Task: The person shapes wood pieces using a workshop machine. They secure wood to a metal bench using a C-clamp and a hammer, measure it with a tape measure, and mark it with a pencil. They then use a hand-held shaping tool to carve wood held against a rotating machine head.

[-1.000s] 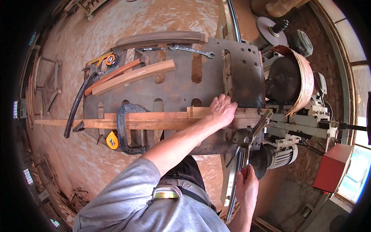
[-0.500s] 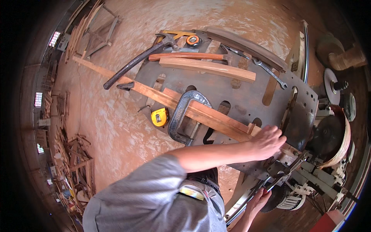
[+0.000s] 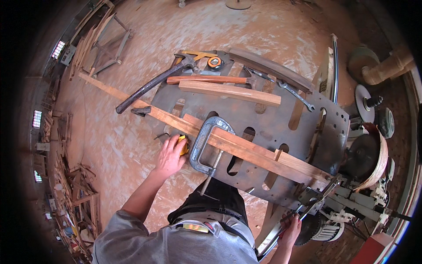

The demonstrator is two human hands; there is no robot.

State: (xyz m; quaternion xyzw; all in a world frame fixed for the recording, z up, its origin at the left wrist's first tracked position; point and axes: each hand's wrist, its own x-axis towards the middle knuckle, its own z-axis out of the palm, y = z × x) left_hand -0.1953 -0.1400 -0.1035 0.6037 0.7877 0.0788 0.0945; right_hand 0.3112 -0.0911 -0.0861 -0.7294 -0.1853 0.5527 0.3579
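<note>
My left hand (image 3: 169, 157) has its fingers closed around a yellow tape measure (image 3: 183, 145) at the table's near left edge. The hand covers most of its case. Beside it, a C-clamp (image 3: 203, 145) grips a long wooden strip (image 3: 246, 152) and a shorter batten against the slotted metal table (image 3: 303, 149). The clamp's screw hangs below the edge. Down at the table's near right corner, my right hand (image 3: 290, 229) is curled next to a metal rail (image 3: 272, 240). Something dark and reddish shows by its fingers, too small to name.
A claw hammer (image 3: 154, 83), an orange-handled hammer (image 3: 206, 79), a wood block (image 3: 231, 93), a wrench (image 3: 296, 96) and an orange tape measure (image 3: 215, 63) lie on the table. Circular saw blades (image 3: 307, 229) and machine discs (image 3: 365, 103) stand on the right. Scrap wood (image 3: 81, 198) is piled at left.
My left hand has swung from the strip's right end across to the yellow tape measure and closed on it. My right hand has stayed by the rail. The view has shifted slightly.
</note>
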